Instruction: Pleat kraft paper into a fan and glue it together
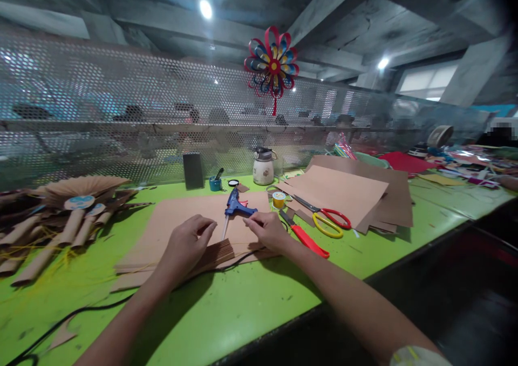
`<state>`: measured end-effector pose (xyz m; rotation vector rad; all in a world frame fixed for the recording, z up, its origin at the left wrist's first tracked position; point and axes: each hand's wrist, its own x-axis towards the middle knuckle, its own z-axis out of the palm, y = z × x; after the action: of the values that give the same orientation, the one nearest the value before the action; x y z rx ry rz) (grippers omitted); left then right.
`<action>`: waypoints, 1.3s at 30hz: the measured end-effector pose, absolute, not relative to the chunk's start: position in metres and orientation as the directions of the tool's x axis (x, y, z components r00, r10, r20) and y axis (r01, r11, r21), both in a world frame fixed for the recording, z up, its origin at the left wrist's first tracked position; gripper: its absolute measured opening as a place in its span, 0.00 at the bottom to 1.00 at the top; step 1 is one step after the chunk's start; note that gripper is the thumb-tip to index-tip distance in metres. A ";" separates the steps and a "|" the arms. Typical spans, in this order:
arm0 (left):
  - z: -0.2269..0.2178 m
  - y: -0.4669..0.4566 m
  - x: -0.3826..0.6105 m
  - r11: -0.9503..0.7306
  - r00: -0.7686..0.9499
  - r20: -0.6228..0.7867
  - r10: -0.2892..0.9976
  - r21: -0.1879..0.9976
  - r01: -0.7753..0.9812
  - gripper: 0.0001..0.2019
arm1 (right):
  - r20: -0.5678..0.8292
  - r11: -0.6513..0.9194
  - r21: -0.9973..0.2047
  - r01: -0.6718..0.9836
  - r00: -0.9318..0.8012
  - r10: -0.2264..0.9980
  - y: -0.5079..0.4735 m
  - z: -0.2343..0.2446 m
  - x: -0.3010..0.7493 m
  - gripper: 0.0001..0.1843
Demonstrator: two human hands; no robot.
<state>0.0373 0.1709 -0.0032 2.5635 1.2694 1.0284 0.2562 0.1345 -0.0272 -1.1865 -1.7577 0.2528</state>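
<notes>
My left hand [189, 244] is closed, thumb and forefinger together, at the left end of a pleated strip of brown paper [220, 251]. Whatever those fingertips pinch is too small to make out. To the right, my right hand [269, 231] is also closed in a pinch beside the handle of a blue glue gun [239, 209]; I cannot make out what is in it. The glue gun rests on flat brown paper sheets [174, 215], and a whitish glue stick [225, 228] points from it towards the pleated paper.
Scissors [324, 220], a red-handled cutter [309, 242] and a yellow thread spool [278, 199] lie to the right, near stacked brown paper [343, 185]. Finished paper fans [83, 193] are piled left. A jug [263, 167] stands behind. A black cord [101, 305] crosses the green table [251, 312].
</notes>
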 end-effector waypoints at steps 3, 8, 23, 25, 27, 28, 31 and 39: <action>-0.003 0.171 0.037 -0.644 0.423 0.525 0.739 0.365 0.672 0.14 | 0.599 0.509 -0.606 0.611 -0.069 0.797 0.135 -0.028 0.257 0.18; -0.003 0.171 0.037 -0.648 0.428 0.525 0.736 0.363 0.669 0.14 | 0.607 0.516 -0.583 0.628 -0.085 0.790 0.135 -0.028 0.256 0.19; -0.002 0.169 0.038 -0.655 0.415 0.541 0.732 0.392 0.645 0.13 | 0.607 0.437 -0.693 0.573 0.136 0.783 0.141 -0.020 0.272 0.16; -0.001 0.169 0.038 -0.658 0.410 0.548 0.729 0.394 0.642 0.13 | 0.612 0.435 -0.698 0.569 0.158 0.775 0.142 -0.019 0.273 0.15; -0.001 0.169 0.037 -0.661 0.408 0.556 0.724 0.392 0.639 0.13 | 0.617 0.435 -0.701 0.565 0.174 0.768 0.142 -0.018 0.274 0.14; -0.001 0.169 0.037 -0.664 0.408 0.559 0.722 0.392 0.637 0.12 | 0.618 0.436 -0.703 0.563 0.179 0.765 0.142 -0.018 0.274 0.14; -0.002 0.169 0.036 -0.675 0.410 0.569 0.713 0.397 0.622 0.11 | 0.619 0.438 -0.709 0.552 0.188 0.763 0.143 -0.017 0.276 0.14; -0.005 0.173 0.035 -0.695 0.375 0.625 0.684 0.403 0.595 0.10 | 0.631 0.441 -0.708 0.551 0.213 0.746 0.143 -0.013 0.281 0.15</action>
<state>0.0353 0.1733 -0.0053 2.5120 1.1740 1.2247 0.2805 0.1430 -0.0134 -1.2209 -1.4546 0.1973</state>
